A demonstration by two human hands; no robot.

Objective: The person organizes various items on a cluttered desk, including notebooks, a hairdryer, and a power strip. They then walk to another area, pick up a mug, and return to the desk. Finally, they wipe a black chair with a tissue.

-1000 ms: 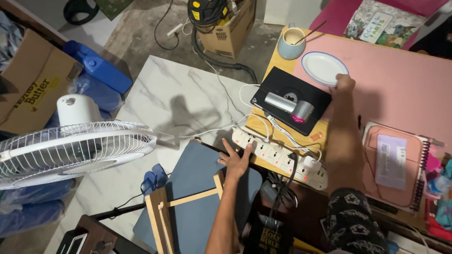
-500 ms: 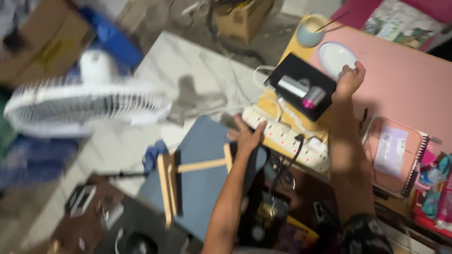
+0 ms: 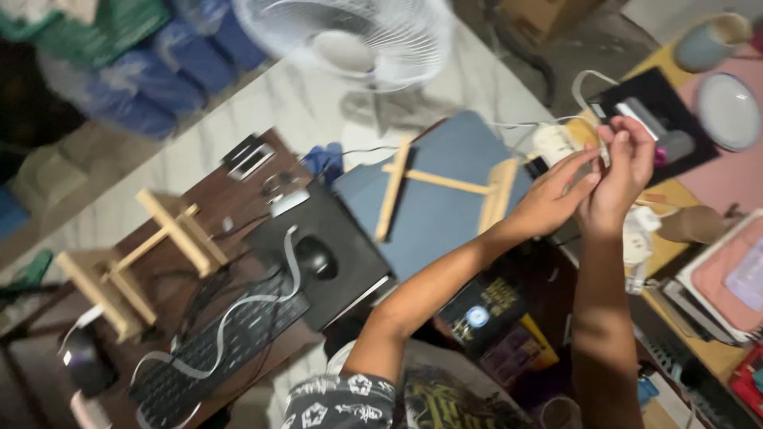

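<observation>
Both hands are raised together above the edge of the desk, the left hand (image 3: 551, 199) reaching in from the lower left and the right hand (image 3: 622, 169) coming up from below, their fingertips meeting. Between them they seem to pinch something small and pale, but motion blur hides what it is, so how tightly the fingers close on it cannot be told. Just behind and below the hands lies a white power strip (image 3: 556, 143) with a white cable looping up from it; it looks long, pale and smeared by blur. Beyond it sits a black case (image 3: 648, 99) holding a silver hair dryer (image 3: 664, 131), with a white plate (image 3: 728, 110) and a blue-grey mug (image 3: 707, 41) near. To the left, a blue board with wooden slats (image 3: 433, 202) leans by the strip.
</observation>
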